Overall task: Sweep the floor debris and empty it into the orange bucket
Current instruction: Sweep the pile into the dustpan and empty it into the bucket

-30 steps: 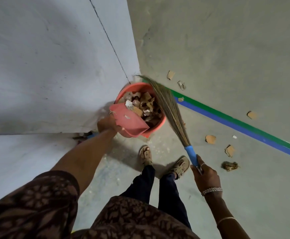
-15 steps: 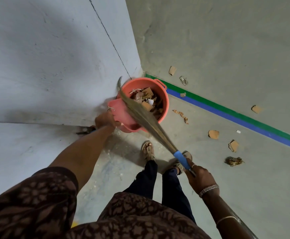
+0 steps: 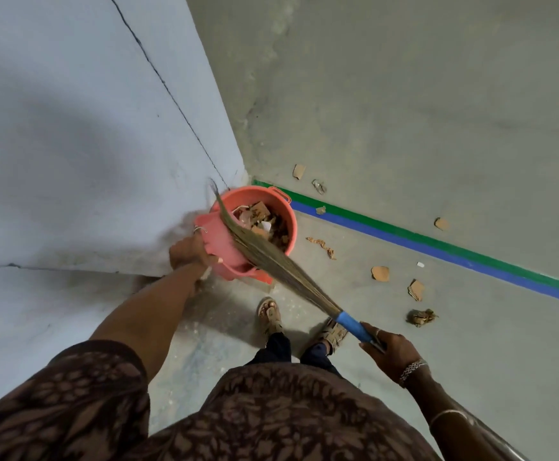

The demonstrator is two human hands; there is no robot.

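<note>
The left hand (image 3: 189, 252) has its fingers curled round the back of the pan (image 3: 218, 239) and holds it tilted, with the lip at the near rim of the bucket (image 3: 248, 196). The right hand (image 3: 392, 347) is closed round the blue grip of the broom (image 3: 271, 261). The bristles lie across the pan and reach over the bucket. The bucket stands in the corner, touching or almost touching the wall (image 3: 88, 144), and is partly filled with debris (image 3: 276, 229).

The step, I think, is to brush the pan clean. It goes best with the lip inside the rim and the pan steep. The strokes should be short and soft, toward the bucket, so that light pieces do not jump over the side. Several scraps (image 3: 380, 273) lie on the floor near the stripe (image 3: 437, 247), so more sweeping remains.
</note>
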